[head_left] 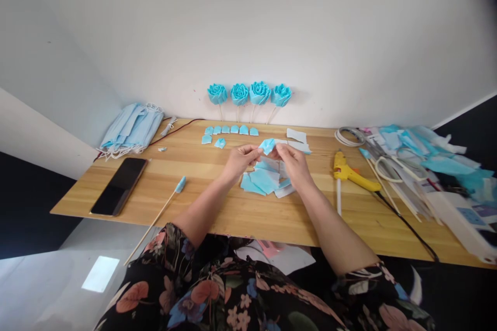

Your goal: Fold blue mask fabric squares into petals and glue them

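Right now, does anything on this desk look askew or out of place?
Yes: the wooden skewer with a blue tip lies diagonally, its bare end overhanging the front edge of the desk. Right of the glue gun, scraps lie heaped untidily.

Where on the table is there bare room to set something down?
Bare wood lies between the skewer and the cut blue pieces below the hands, and again between those pieces and the glue gun. The right end is crowded with mask scraps; the phone and mask stack fill the left.

I cannot see the underside of the small folded light-blue fabric piece (pixel 267 146); my fingers cover it. The cluttered white-and-blue scrap pile (pixel 435 165) blurs at the right edge.
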The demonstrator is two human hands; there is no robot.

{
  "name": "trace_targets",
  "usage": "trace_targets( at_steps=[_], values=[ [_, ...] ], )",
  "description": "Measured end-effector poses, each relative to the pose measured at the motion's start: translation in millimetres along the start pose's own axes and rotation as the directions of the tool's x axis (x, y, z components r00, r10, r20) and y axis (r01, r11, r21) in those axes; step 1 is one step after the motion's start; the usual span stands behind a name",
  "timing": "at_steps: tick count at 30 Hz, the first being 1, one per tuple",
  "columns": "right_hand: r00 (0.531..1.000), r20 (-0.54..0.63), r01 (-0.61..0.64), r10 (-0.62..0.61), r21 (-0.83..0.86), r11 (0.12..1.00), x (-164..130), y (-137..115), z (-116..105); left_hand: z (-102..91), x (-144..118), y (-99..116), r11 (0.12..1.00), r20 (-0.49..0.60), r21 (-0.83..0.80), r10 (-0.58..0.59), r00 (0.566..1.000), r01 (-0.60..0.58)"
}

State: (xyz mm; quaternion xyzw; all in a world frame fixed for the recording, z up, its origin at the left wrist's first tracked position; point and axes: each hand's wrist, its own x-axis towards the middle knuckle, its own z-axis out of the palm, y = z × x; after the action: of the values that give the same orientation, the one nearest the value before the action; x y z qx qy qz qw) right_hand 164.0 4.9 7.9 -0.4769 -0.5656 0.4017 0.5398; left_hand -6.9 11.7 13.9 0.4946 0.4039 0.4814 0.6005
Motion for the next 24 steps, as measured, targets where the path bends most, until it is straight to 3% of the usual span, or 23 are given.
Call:
trace_targets(
  at_steps=[3, 9, 17, 24],
  values=[
    [0.998, 0.054, -0.028, 0.029, -0.032, 0.999, 0.4, 2.0, -0.3, 0.2, 1.6, -4.1, 1.0, 0.013, 0.012, -0.003, 1.0, 0.003],
    [0.999, 0.007, -0.05, 0.05, 0.023, 0.998, 2.3, 8.6, 0.1, 2.9, 1.2, -10.4, 0.998, 0.007, 0.058, -0.018, 1.0, 0.017],
    [1.0, 0.016, -0.012, 0.012, -0.019, 1.0, 0.6, 3.8, 1.2, 4.9, -0.1, -2.2, 1.0, -0.033, 0.025, 0.001, 0.999, 0.0],
    [1.0, -0.002, -0.031, 0.031, 0.033, 0.999, 0.4, 2.2, 2.2, 4.1, -0.5, -6.1, 0.999, 0.005, 0.051, 0.01, 1.0, -0.011]
  ],
)
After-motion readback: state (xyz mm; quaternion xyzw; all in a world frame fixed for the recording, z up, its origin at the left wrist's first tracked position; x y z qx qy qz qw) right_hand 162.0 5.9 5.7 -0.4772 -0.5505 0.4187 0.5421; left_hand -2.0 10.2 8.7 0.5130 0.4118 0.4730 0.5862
